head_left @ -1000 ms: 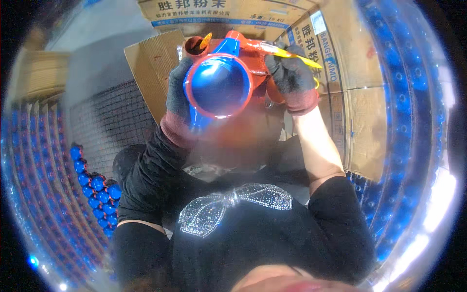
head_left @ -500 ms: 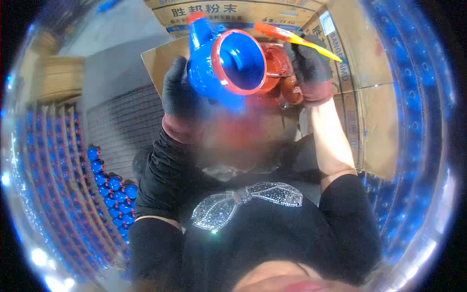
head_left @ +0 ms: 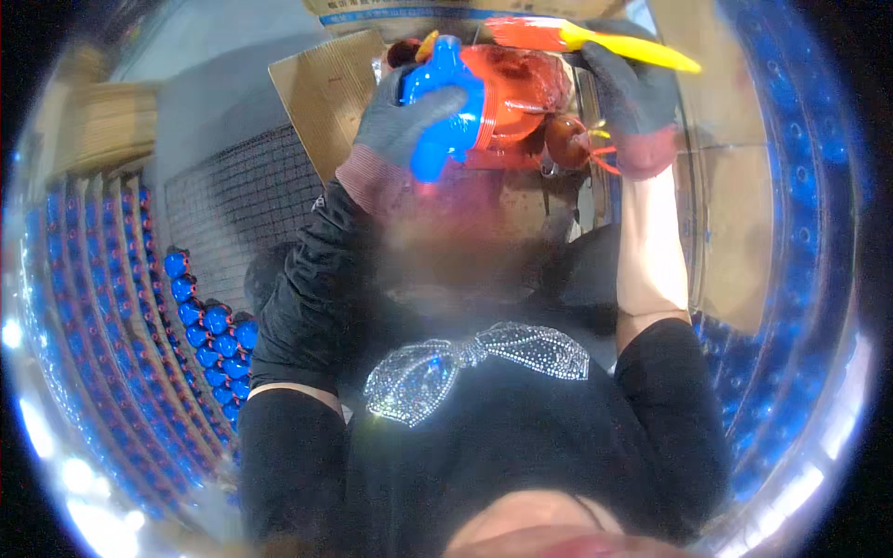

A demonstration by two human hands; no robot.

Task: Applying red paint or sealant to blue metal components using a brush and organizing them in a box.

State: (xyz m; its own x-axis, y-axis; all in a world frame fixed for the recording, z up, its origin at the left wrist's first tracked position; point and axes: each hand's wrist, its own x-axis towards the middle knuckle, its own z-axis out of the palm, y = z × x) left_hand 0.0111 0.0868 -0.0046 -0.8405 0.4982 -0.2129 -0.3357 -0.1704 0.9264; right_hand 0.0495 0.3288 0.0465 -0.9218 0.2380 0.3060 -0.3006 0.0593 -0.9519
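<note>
My left hand (head_left: 402, 121), in a dark glove, is closed around a shiny blue pipe fitting (head_left: 465, 126) with short stubs at its top and bottom. The fitting lies sideways, its wide end against or just in front of a red, paint-smeared container (head_left: 521, 84); I cannot tell whether they touch. In my right gloved hand (head_left: 633, 102) is a paintbrush (head_left: 633, 46) with a yellow handle. Its red-coated bristles point left, above the red container. Just left of the right wrist sits a small round reddish-brown thing (head_left: 566, 139) with thin red and yellow strips beside it.
A cardboard flap (head_left: 326, 93) stands behind my left hand, and a cardboard box (head_left: 730, 214) is at the right. Blue fittings (head_left: 219, 346) lie grouped on the left, near curved rows of more blue pieces (head_left: 102, 344). Further blue rows (head_left: 800, 232) line the right side.
The blue fitting has turned, so its red-rimmed opening no longer faces me. My left hand has shifted right and up a little. My right hand has moved right and up with the paintbrush.
</note>
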